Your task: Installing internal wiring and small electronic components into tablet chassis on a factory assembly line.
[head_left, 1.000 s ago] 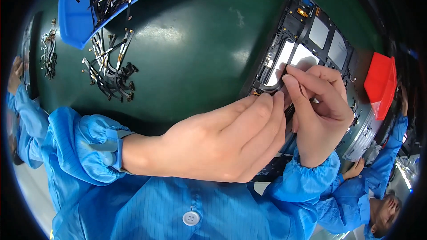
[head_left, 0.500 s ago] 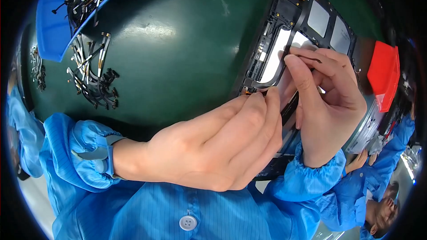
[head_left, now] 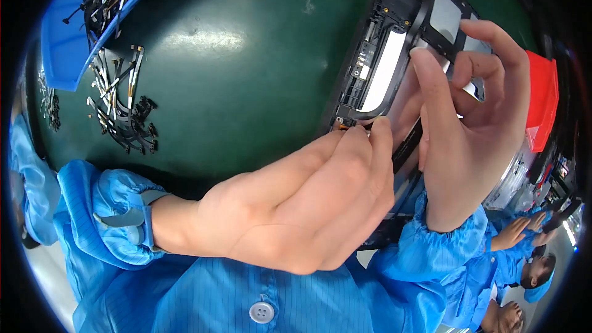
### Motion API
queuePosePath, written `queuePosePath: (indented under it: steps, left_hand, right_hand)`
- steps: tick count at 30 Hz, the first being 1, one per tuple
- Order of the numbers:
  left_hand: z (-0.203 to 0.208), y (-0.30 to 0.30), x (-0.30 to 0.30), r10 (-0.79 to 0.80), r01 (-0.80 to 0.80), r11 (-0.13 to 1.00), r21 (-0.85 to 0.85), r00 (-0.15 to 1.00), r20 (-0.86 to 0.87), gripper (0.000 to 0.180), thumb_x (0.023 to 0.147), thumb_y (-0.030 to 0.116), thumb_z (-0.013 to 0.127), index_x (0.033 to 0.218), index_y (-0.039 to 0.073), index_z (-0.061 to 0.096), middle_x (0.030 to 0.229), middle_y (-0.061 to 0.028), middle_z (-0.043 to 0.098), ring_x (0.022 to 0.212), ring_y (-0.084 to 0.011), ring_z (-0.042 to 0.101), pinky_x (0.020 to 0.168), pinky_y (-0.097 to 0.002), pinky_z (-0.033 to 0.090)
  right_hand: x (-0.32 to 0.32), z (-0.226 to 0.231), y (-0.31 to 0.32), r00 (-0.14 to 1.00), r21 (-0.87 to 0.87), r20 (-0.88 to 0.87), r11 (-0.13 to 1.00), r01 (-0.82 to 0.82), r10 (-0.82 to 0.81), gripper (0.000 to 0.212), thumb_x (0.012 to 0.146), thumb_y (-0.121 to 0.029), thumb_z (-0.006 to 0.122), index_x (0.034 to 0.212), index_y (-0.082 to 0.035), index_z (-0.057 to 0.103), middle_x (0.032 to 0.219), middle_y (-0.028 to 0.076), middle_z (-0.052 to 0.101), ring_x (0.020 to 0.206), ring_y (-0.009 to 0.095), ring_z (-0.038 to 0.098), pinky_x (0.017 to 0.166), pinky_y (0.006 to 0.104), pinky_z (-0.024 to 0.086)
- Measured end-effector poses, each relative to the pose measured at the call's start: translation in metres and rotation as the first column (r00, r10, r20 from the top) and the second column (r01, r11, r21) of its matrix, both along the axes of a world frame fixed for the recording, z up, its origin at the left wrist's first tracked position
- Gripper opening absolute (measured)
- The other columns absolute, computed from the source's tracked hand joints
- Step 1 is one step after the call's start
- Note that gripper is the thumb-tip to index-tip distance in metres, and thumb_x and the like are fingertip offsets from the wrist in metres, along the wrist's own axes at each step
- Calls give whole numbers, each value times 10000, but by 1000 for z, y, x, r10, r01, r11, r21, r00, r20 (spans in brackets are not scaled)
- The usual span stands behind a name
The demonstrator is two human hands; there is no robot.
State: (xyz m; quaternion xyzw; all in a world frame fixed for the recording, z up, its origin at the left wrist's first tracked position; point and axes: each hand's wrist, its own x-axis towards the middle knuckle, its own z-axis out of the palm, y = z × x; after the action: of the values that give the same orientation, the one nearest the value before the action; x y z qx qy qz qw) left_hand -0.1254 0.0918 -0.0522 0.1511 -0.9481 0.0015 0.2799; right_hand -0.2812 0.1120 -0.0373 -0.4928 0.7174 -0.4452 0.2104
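Observation:
An opened, tablet-like device [head_left: 394, 3] with a black inner frame, small circuit parts and pale rectangular panels lies at an angle on the right of the table. My left hand [head_left: 296, 203] reaches across to its lower corner, thumb and fingertips pressed together there. A small dark bit shows beside those fingertips, but what they pinch is mostly hidden. Over the device's right part, my right hand [head_left: 475, 123] has its thumb and index finger spread apart, with nothing visible between them.
A blue bin [head_left: 58, 55] of thin cables stands at the upper left. Beside it, a loose bunch of black and white flex cables [head_left: 126, 98] lies on the green table [head_left: 246, 92]. A red bin [head_left: 542, 102] is at the right, and a co-worker's hands [head_left: 515, 232] show beyond.
My right thumb and index finger have parted, and the thin dark strip between them no longer shows there. My left hand stays at the device's corner.

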Motion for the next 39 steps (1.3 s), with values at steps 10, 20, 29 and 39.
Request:
queuePosePath:
  steps: [10,20,29,39]
  left_hand:
    - [40,5,31,-82,20,947,321,980,180,371,774,91,603,1109,-65,572,1186,-217,568,1106,-339,573,912,-351,491]
    - [29,31,28,144,-60,544,837,989,-22,709,894,199,557,1394,-117,166,1309,-364,387,1237,-505,368,1081,-494,269]
    - [50,11,16,73,113,476,872,983,-168,740,927,189,499,1470,8,29,1421,-328,287,1302,-433,364,1084,-408,308]
    - [48,-226,-130,575,-599,518,611,772,269,567,812,429,633,1132,-36,574,1152,-266,580,1085,-392,567,924,-448,463]
  right_hand:
    - [-19,27,61,773,6,-632,998,67,-48,505,818,4,649,1289,6,467,1168,190,568,1044,285,581,805,334,505]
    - [-6,8,111,989,-1,-24,989,147,-147,570,924,-65,515,1439,-9,278,1431,247,358,1329,350,366,1056,366,334]
    - [-26,21,119,929,-188,368,977,97,-22,851,817,19,569,1501,-70,71,1545,182,127,1402,258,211,1105,334,219]
    - [-77,91,165,824,-402,525,791,461,-213,769,807,41,549,1484,-100,212,1445,173,352,1178,266,526,953,308,445]
